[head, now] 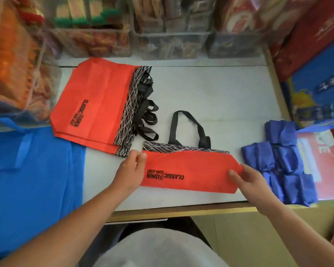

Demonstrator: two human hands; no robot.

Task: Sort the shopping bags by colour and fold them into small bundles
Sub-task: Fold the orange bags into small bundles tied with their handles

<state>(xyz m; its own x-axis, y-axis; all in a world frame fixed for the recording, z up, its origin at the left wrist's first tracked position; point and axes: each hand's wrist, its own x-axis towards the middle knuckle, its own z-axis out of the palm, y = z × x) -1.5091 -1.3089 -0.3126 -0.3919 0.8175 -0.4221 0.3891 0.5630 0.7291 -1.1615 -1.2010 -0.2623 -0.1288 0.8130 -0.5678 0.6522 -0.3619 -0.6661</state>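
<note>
**Holding the red bag [189, 170] at both ends**

Pinching left end with left hand [131, 166], right end with right hand [247, 180]. Stretched lengthways left to right between them, lower centre, on the desk [220, 97]. Looks set for an end-to-end fold, equally near either side.

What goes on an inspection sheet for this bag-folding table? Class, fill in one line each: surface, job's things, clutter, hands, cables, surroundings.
Surface: white table, flat.
Job's things: red bag folded lengthways near the front edge; stack of red bags lying flat behind it to the left; blue bundles grouped at right; light blue bag flat at left.
Clutter: nothing seen.
Hands: left hand and right hand each hold one end of the red bag.
Cables: nothing seen.
Surroundings: clear bins of packets behind; red and blue boxes at right.
</note>
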